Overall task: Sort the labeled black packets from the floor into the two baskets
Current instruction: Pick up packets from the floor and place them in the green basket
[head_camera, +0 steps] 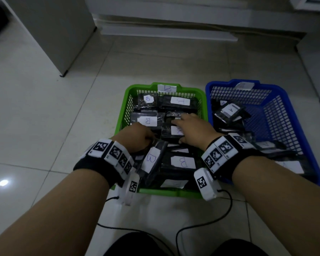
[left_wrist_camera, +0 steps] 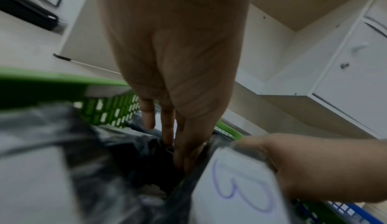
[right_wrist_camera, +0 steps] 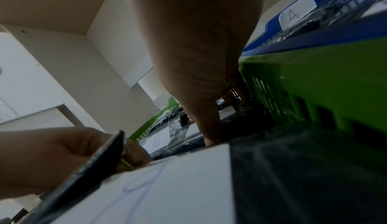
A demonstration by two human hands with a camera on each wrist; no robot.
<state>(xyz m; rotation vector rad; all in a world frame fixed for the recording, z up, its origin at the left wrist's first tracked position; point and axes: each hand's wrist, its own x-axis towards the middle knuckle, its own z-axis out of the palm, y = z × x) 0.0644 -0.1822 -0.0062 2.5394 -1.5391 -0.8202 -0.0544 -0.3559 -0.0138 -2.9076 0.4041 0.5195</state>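
Nearest, left hand (head_camera: 137, 137) pinches a tilted B packet (head_camera: 151, 159) on edge in the green basket (head_camera: 127, 100) w/ right hand (head_camera: 194, 130) flat, fingers straight, on packets beyond (crowded), so it could slide out or wedge crooked.

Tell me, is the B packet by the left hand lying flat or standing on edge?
On edge, tilted: the B packet leans in the green basket, gripped by the left hand; its neighbours lie flat.
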